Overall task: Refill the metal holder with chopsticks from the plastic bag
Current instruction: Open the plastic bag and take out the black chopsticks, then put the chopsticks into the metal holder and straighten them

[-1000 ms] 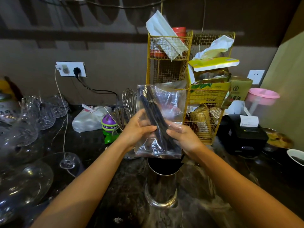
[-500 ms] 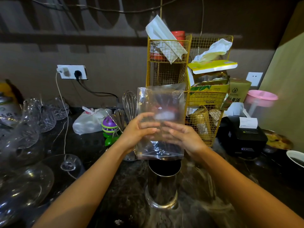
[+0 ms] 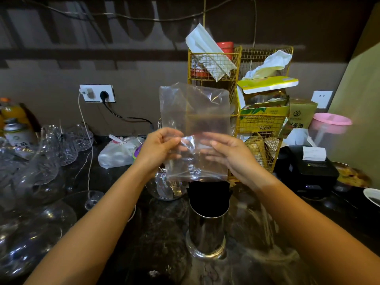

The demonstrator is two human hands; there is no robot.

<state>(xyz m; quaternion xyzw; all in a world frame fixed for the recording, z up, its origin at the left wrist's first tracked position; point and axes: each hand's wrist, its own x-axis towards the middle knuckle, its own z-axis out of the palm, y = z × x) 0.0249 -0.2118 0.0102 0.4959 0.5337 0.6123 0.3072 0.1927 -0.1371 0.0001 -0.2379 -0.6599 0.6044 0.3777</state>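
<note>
Chopsticks are showing as a dark mass in the metal holder (image 3: 207,229); I'm watching left hand (image 3: 159,150) and right hand (image 3: 231,154) pinching the see-through plastic bag (image 3: 194,120), which is risking snagging and tipping it

the metal holder (image 3: 207,223) mouth is too dark to show chopsticks.

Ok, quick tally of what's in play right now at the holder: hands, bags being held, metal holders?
Hands: 2, the left hand and the right hand, both gripping the bag.
Clear plastic bag: 1, held above the holder, no chopsticks visible inside it.
Metal holder: 1, upright on the dark counter, dark sticks showing at its mouth.
Total: 4.
</note>
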